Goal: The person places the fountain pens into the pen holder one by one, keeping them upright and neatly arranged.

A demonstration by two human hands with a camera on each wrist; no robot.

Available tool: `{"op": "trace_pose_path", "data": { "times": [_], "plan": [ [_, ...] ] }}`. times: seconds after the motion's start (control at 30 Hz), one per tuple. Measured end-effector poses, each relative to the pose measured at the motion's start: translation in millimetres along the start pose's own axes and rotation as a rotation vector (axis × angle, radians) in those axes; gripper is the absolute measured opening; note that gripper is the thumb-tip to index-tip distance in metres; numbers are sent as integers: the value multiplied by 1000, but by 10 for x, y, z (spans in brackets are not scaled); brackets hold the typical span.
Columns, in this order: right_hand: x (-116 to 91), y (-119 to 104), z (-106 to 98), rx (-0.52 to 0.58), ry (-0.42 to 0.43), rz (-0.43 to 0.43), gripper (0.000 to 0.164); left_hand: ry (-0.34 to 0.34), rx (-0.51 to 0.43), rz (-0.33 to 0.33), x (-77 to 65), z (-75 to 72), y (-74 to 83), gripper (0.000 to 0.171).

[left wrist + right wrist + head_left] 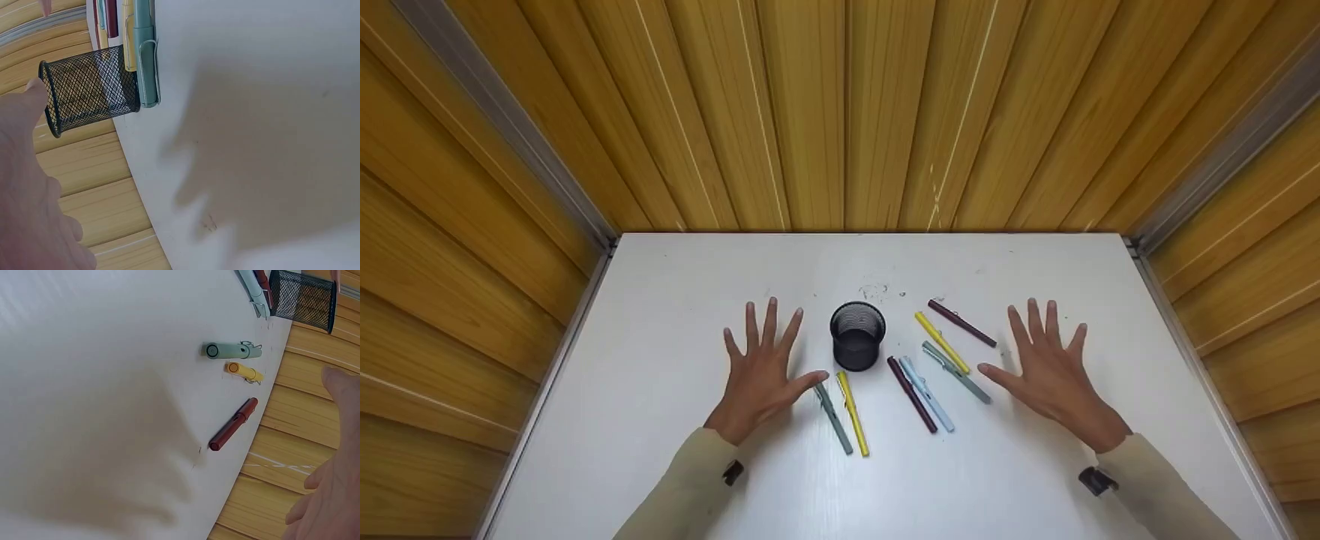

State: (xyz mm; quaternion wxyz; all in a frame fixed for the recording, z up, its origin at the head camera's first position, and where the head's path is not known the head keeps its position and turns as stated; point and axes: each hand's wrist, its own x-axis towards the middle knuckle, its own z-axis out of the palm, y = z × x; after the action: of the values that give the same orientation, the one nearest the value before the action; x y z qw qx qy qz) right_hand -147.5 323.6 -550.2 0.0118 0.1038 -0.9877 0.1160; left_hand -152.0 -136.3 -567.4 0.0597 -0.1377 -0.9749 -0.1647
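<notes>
A black mesh pen cup stands upright mid-table. My left hand hovers left of it, palm down, fingers spread, holding nothing. Its thumb overlaps the top of a green pen in the head view; a yellow pen lies alongside. In front of the cup, to its right, lie a dark red pen and a light blue pen. My right hand, likewise spread and holding nothing, is nearest a second green pen, a second yellow pen and another dark red pen.
The white table carries small dark marks behind the cup. Wood-patterned panels rise at the back and both sides. Grey metal posts stand at the corners. Each sleeve has a dark clip near the wrist.
</notes>
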Motion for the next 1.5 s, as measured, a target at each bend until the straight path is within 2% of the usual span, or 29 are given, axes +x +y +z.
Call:
{"op": "trace_pose_path", "data": {
  "times": [0.23,0.43,0.57,0.7,0.83,0.97,1.2,1.37,1.5],
  "plan": [
    [27,-37,38,49,-1,6,111,-57,-73,6,41,24,36,112],
    [53,-101,84,84,3,7,106,-56,-150,44,96,60,45,110],
    [42,-144,159,79,36,-14,99,-63,-219,75,139,100,59,110],
    [38,-201,231,90,110,-55,91,-78,-360,107,192,150,58,110],
    [38,-264,290,117,183,-98,84,-128,-544,105,254,198,41,109],
    [38,-320,379,161,251,-138,77,-163,-674,87,327,241,46,106],
    [35,-430,522,235,327,-240,70,-193,-796,81,456,298,41,104],
    [1,-538,579,256,360,-303,66,-261,-887,74,542,302,40,102],
    [-33,-657,628,294,358,-320,63,-320,-957,56,606,307,31,100]
  ]
}}
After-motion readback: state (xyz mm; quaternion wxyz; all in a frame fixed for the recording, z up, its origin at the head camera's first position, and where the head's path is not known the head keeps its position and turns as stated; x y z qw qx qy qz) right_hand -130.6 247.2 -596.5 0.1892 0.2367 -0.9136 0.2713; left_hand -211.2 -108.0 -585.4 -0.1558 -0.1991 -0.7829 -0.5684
